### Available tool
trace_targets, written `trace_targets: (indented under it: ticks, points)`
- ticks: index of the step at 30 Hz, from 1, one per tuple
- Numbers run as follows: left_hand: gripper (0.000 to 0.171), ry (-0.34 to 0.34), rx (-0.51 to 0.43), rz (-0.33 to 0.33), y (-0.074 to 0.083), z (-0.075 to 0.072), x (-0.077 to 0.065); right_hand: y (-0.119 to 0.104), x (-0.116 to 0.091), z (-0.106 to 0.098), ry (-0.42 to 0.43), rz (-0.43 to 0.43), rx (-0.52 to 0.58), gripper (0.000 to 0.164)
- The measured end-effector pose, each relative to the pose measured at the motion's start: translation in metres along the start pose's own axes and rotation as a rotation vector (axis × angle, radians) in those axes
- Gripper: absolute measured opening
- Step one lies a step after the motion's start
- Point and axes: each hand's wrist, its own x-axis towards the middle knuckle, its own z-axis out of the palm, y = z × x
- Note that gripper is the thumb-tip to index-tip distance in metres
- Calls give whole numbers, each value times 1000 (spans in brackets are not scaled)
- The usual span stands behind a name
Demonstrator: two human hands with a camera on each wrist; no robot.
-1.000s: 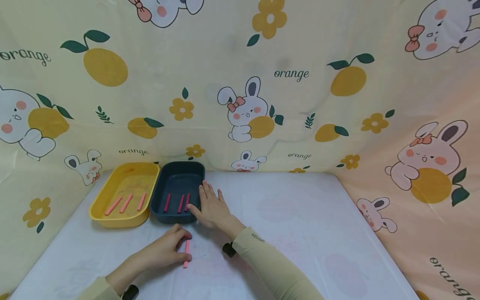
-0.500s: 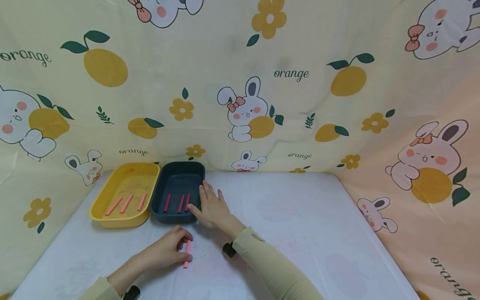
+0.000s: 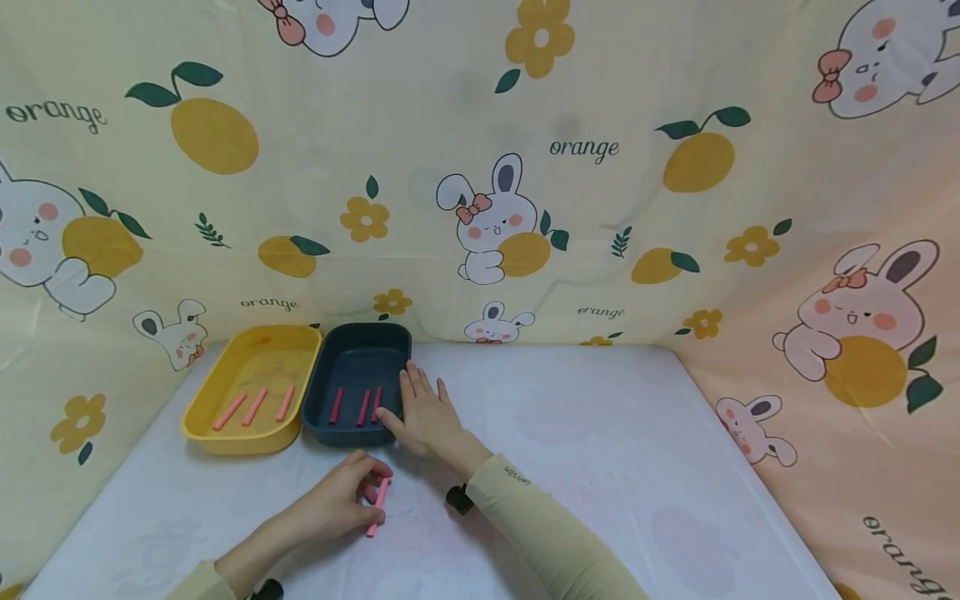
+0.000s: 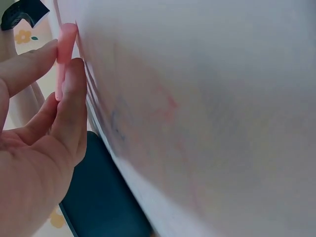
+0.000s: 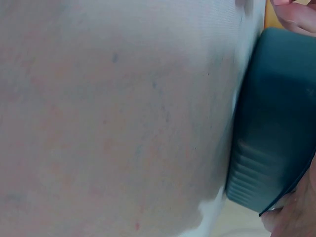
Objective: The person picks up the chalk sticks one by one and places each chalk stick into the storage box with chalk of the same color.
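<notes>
My left hand (image 3: 337,500) pinches a light pink, chalk-like stick (image 3: 380,504) between thumb and fingertips, close over the table in front of the trays. In the left wrist view this stick (image 4: 66,44) stands between the thumb and the fingers, tilted slightly. Fingers straight, my right hand (image 3: 431,421) rests against the right side of a dark blue tray (image 3: 356,337), its thumb at the front right rim. Inside that tray lie three deeper pink sticks (image 3: 336,406), the rightmost partly behind the thumb. The right wrist view shows the tray's outer wall (image 5: 276,113).
A yellow tray (image 3: 247,442) stands left of the dark blue one, right beside it, with three light pink sticks (image 3: 255,407) in it. A white cloth with faint coloured smudges covers the table (image 3: 585,467). Behind hangs a patterned curtain (image 3: 420,108) with rabbits and oranges.
The pink stick has tilted, its upper end swinging right in the left hand's fingers. The left hand has shifted very slightly right. The right hand and both trays have stayed put.
</notes>
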Motion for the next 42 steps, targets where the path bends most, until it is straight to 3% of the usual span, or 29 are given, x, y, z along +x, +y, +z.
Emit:
trace_targets:
  ticks: [11, 18, 24, 32, 38, 42]
  points:
    - [51, 19, -76, -18, 3, 2, -2, -1, -2, -2, 5, 4, 3, 86]
    - [48, 37, -136, 113, -3, 0, -8, 0, -3, -3, 12, -10, 8, 87]
    - [47, 61, -206, 162, -6, -5, -13, 0, -3, -3, 6, -13, 12, 86]
    - [44, 175, -160, 189, -4, -15, -15, 0, -2, 0, 11, -1, 13, 88]
    - [44, 285, -163, 127, 0, -23, -15, 0, -2, -1, 7, -5, 27, 87]
    - [44, 372, -161, 141, 1, -29, -14, 0, -2, -2, 1, -7, 37, 87]
